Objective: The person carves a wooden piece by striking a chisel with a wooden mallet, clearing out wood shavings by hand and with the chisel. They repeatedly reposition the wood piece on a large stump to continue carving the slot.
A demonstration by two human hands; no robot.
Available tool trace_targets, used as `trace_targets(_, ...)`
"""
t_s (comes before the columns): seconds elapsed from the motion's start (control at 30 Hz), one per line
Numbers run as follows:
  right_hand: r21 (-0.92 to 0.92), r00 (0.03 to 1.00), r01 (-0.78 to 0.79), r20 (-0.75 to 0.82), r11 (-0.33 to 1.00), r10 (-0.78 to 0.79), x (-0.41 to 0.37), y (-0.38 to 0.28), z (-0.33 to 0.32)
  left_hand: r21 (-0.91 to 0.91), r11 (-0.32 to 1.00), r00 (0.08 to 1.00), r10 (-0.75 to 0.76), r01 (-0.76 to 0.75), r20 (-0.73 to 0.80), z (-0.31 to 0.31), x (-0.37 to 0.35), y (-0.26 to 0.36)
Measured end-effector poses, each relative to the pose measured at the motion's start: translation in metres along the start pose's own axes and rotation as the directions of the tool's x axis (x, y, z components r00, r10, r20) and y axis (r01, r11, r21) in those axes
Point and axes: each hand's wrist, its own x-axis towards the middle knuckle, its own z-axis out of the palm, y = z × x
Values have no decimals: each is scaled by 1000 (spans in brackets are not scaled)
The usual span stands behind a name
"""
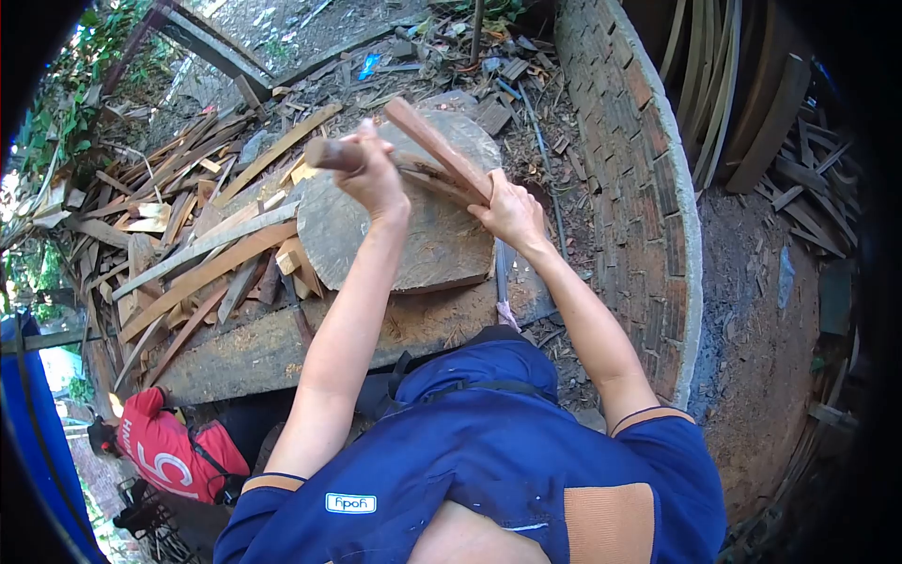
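- At the far left edge stands a blue barrel [33,442], with a red bag [174,453] low beside it.
- Above the bag, a heap of wood offcuts [188,240] spreads over the ground and onto a thick plank [272,352].
- The left hand [374,177] is raised over the left part of the round wooden block [413,240]. Its grip is closed tight around a tool handle [331,153], whose butt sticks out to the left of the fist.
- The working end of the tool runs right from the fist toward the stick. It is partly hidden and blurred, so it may be a blade, but I cannot tell for sure.
- The round wooden block lies flat on the thick plank, just in front of the person's blue shirt [489,451].
- A wooden stick [434,143] slants above the block, its upper end to the left and its lower end in the right hand [512,214].
- The right hand's grip is wrapped fully around that lower end, over the block's right edge.
- Right of the arms curves a low brick wall [653,179].
- Beyond the wall, long boards [752,103] lean at the upper right, above bare earth.
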Motion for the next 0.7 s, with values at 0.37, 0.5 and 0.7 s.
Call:
trace_targets(0.37,-16,999,2,42,1000,-1,2,5,0,-265,921,788,-383,286,-482,-43,49,-7)
trace_targets(0.5,-10,998,23,52,1000,-23,4,5,-1,-254,965,985,-102,65,-136,-23,40,12)
trace_targets(0.7,7,999,52,7,999,-52,3,6,2,-152,985,929,-16,77,370,0,3,18)
